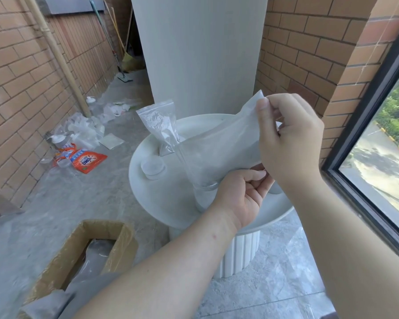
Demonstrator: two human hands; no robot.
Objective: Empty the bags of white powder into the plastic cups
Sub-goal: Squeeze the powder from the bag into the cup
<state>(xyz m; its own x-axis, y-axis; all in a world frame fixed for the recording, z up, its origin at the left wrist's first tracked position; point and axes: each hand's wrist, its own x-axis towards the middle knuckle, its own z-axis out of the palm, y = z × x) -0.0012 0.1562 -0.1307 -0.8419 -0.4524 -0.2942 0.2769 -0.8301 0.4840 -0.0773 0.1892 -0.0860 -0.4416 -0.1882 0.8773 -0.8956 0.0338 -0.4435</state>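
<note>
Over the cup (202, 199) on the desk (161, 199): bag (219, 148) tilted, narrow end down at the rim, so probably mid-pour. Right hand (290, 139) fingers pinch the top corner, left hand (242, 194) fingers pinch the lower edge. Next: raise it, shake out the residue. Second bag (159, 125) waits further back.

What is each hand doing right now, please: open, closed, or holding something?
Left hand: closed, pinching the lower edge of the tilted bag.
Right hand: closed, pinching the raised corner of the same bag.
</note>
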